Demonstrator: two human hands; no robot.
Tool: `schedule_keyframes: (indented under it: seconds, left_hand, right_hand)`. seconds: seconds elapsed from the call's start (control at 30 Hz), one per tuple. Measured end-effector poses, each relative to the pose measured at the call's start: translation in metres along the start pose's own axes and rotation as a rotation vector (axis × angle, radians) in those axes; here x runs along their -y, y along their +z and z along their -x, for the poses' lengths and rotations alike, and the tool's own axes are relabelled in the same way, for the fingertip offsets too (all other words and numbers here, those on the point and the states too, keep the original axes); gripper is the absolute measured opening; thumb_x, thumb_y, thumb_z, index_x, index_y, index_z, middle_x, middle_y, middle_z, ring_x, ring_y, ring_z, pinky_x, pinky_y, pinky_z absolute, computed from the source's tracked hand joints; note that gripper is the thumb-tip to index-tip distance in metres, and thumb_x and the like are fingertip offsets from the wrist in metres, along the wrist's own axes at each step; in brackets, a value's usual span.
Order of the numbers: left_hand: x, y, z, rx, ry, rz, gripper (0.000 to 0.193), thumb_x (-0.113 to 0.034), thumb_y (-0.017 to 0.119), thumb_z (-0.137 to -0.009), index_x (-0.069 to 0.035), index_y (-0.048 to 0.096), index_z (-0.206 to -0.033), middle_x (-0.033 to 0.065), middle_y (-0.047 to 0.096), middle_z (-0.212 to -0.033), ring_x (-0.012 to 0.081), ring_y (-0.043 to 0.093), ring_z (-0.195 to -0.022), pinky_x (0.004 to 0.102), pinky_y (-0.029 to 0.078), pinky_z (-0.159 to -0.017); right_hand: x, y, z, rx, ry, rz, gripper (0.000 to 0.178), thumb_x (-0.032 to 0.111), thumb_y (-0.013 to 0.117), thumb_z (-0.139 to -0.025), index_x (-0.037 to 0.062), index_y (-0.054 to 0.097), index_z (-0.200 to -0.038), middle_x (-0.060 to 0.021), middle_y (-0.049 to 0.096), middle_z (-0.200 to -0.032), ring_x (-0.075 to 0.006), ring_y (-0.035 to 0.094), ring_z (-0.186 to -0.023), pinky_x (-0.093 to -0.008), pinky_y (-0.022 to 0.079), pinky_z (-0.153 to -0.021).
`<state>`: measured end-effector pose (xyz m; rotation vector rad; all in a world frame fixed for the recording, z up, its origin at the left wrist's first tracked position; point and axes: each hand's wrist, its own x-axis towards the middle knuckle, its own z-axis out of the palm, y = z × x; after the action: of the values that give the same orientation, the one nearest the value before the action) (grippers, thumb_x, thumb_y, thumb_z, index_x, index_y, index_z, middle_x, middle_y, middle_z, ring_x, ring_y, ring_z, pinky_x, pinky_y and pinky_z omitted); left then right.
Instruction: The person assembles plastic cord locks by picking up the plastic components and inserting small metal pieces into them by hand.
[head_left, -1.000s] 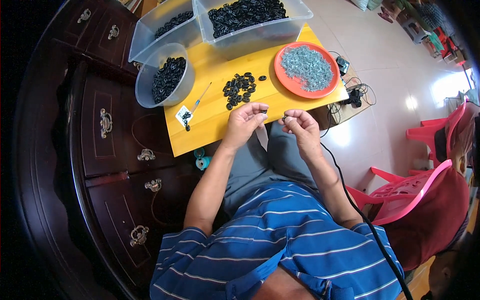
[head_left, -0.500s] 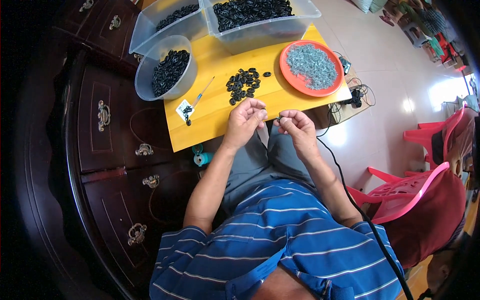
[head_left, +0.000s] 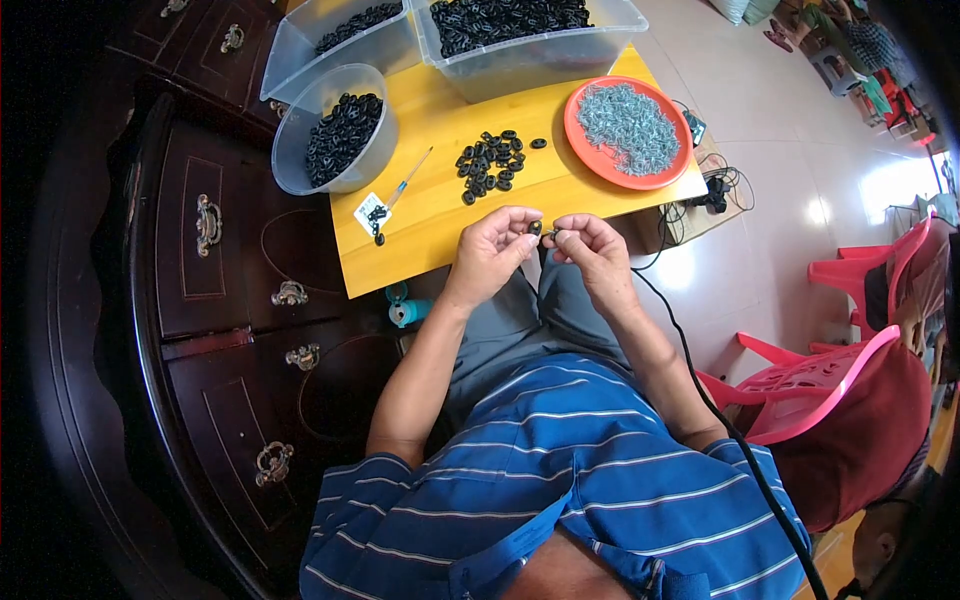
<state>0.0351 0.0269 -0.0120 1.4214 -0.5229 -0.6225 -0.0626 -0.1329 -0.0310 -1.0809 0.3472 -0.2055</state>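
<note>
Just in front of the yellow table's near edge, my left hand [head_left: 490, 252] pinches a small black oval piece [head_left: 535, 228] between thumb and fingertips. My right hand [head_left: 594, 256] is closed close beside it, its fingertips almost meeting the piece. A tiny object shows at the right fingertips, too small to make out. Beyond my hands, a loose pile of similar black oval pieces [head_left: 484, 180] lies on the table, with a single piece [head_left: 539, 143] to its right. An orange-red plate [head_left: 572, 140] heaped with thin silvery metal pieces [head_left: 630, 125] stands at the right.
A round clear tub [head_left: 290, 165] and two rectangular clear bins [head_left: 540, 62] hold more black pieces. A thin pointed tool [head_left: 405, 184] lies near a white card [head_left: 368, 212]. Dark drawers [head_left: 215, 300] flank the left; a black cable [head_left: 690, 375] passes my right arm; pink chairs [head_left: 810, 385] stand right.
My left fingers have turned, so the black oval piece now shows upright at their tips. My right hand has moved slightly left, toward it.
</note>
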Motion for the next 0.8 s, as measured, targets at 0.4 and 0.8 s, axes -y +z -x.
schedule_keyframes:
  seconds: [0.4, 0.8]
  left_hand:
    - [-0.01, 0.003, 0.002, 0.013, 0.011, -0.079, 0.028, 0.001, 0.066, -0.09, -0.001, 0.067, -0.118, -0.0024, 0.063, -0.095, 0.0035, 0.059, -0.083, 0.0187, 0.049, -0.077]
    - [-0.013, 0.005, 0.003, -0.012, 0.059, -0.158, 0.026, 0.001, 0.067, -0.088, -0.001, 0.069, -0.113, -0.0036, 0.062, -0.089, 0.0027, 0.056, -0.077, 0.0175, 0.047, -0.07]
  right_hand:
    - [-0.001, -0.001, 0.0, 0.065, -0.004, 0.023, 0.016, 0.006, 0.063, -0.096, 0.0, 0.063, -0.11, -0.0045, 0.069, -0.095, -0.01, 0.066, -0.085, -0.0242, 0.053, -0.074]
    - [-0.003, -0.002, 0.001, 0.066, -0.014, 0.02, 0.015, 0.005, 0.063, -0.095, 0.0, 0.064, -0.11, -0.0044, 0.069, -0.095, -0.0104, 0.067, -0.086, -0.0246, 0.054, -0.075]
